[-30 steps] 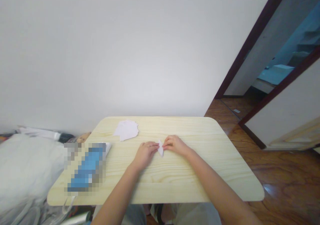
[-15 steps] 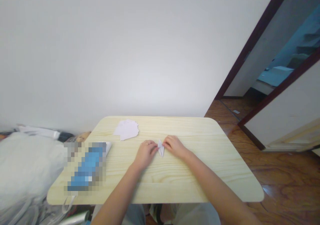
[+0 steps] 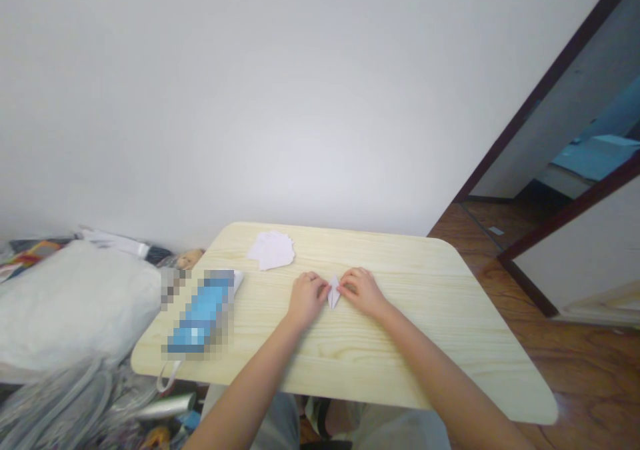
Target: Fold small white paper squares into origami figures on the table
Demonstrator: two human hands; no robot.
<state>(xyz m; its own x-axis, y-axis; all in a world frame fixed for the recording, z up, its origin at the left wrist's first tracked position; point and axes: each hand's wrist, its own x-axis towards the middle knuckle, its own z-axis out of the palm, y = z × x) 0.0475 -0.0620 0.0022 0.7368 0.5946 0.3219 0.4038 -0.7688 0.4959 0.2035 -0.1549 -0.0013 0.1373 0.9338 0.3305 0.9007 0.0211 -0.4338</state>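
A small folded white paper piece [image 3: 333, 292] with a pointed tip lies on the pale wooden table [image 3: 425, 330]. My left hand [image 3: 309, 297] pinches its left side with curled fingers. My right hand [image 3: 363, 290] pinches its right side the same way. Both hands rest on the tabletop near the middle, with the paper held between them.
A stack of white paper sheets [image 3: 271, 249] lies at the table's far left. A blurred blue object [image 3: 200, 313] sits on the left edge. A white pillow [image 3: 70, 297] and clutter lie left of the table. A doorway [image 3: 575, 157] opens at the right over a wooden floor.
The view has shifted, so the table appears further right. My hands have stayed on the folded paper, with their fingertips drawn closer around it.
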